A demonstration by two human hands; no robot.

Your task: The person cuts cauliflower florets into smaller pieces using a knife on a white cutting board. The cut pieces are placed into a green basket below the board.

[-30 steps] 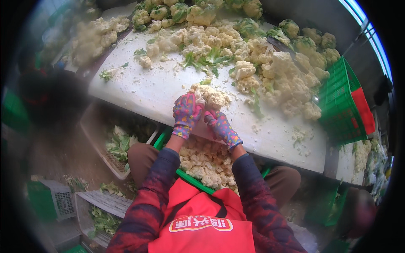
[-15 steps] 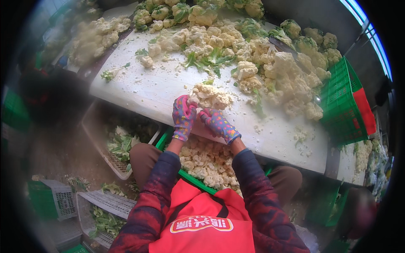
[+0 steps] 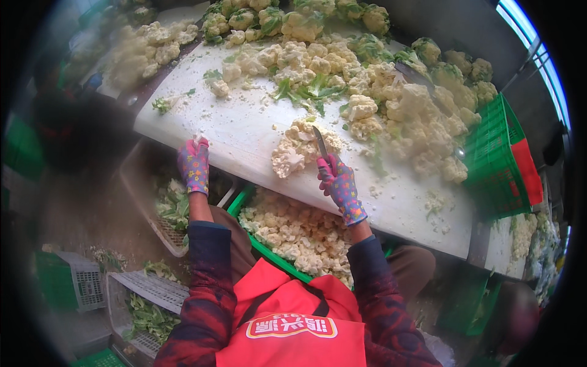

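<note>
My right hand [image 3: 342, 189], in a flowered glove, grips a small knife [image 3: 320, 142] with its blade pointing up and away. The blade reaches over a cauliflower head [image 3: 295, 150] that lies on the white table near the front edge, partly broken into florets. Off to the left, my left hand [image 3: 194, 166], gloved alike, is closed at the table edge above a pale crate. A small whitish piece of cauliflower [image 3: 199, 138] shows at its fingertips; its exact shape is too small to tell. Below the table edge, a green crate [image 3: 264, 252] full of cut florets [image 3: 293, 235] stands between my knees.
Cauliflower heads and leaves are heaped at the back of the table [image 3: 238, 131]. A second knife [image 3: 422, 79] lies on the right-hand pile. A green basket [image 3: 498, 156] stands at the right. Left below, crates [image 3: 150, 290] hold leaves [image 3: 174, 211].
My hands have parted: the left moved left, away from the cauliflower, with a small piece. The cauliflower now rests on the table. My right hand moved slightly right, and its knife has come into view.
</note>
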